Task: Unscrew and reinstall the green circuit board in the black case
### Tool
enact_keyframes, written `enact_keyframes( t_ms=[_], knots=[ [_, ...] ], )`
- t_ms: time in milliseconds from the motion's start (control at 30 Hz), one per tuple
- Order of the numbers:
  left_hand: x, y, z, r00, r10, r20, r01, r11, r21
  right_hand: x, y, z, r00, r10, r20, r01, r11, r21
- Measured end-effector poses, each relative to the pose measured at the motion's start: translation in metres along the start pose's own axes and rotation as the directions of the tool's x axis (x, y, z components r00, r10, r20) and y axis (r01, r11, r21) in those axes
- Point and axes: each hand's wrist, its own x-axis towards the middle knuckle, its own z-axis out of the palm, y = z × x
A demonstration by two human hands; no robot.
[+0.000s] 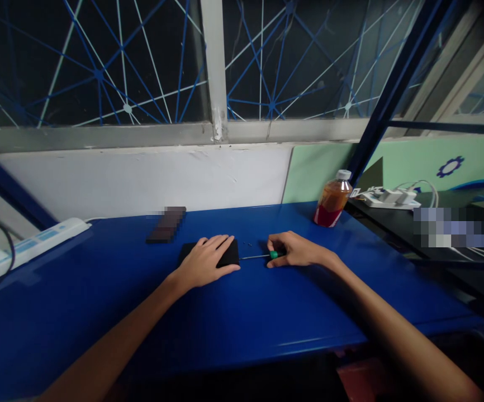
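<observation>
A flat black box [229, 255], whose exact kind I cannot make out, lies on the blue table [242, 312]. My left hand [206, 261] is laid over it, fingers across the top and thumb along the near edge, holding it down. In my right hand [294, 249] is a screwdriver [273, 254] with a green and dark handle, gripped between thumb and fingers. Its thin metal shaft points left, and the tip meets the right end of the box. Several tiny dark pieces, perhaps screws [247, 243], lie just beyond the shaft.
A dark, blurred-out rectangular object [166, 225] lies behind my left hand. At the back right stands a drink bottle [332, 200] with a white cap. A white power strip [36, 249] runs along the left edge; another power strip [393, 197] sits on the dark surface at right.
</observation>
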Motion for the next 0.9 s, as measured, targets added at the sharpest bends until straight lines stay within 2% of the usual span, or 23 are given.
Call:
enact_keyframes(
  t_ms=[300,533,900],
  knots=[
    [-0.0001,0.0025,-0.0026,1.000,0.000,0.004,0.000,1.000,0.001,-0.0002,0.0056,-0.0021,1.000,-0.029,0.009,0.029,0.997,-0.073],
    [0.0001,0.0015,-0.0012,1.000,-0.003,0.003,0.003,1.000,0.003,0.0004,0.0013,-0.0004,1.000,0.011,-0.001,-0.011,1.000,-0.018],
    [0.0001,0.0008,-0.0007,1.000,0.004,-0.007,-0.004,1.000,0.003,-0.0006,0.0027,-0.0020,0.999,-0.035,-0.004,0.034,0.998,-0.055]
  ],
)
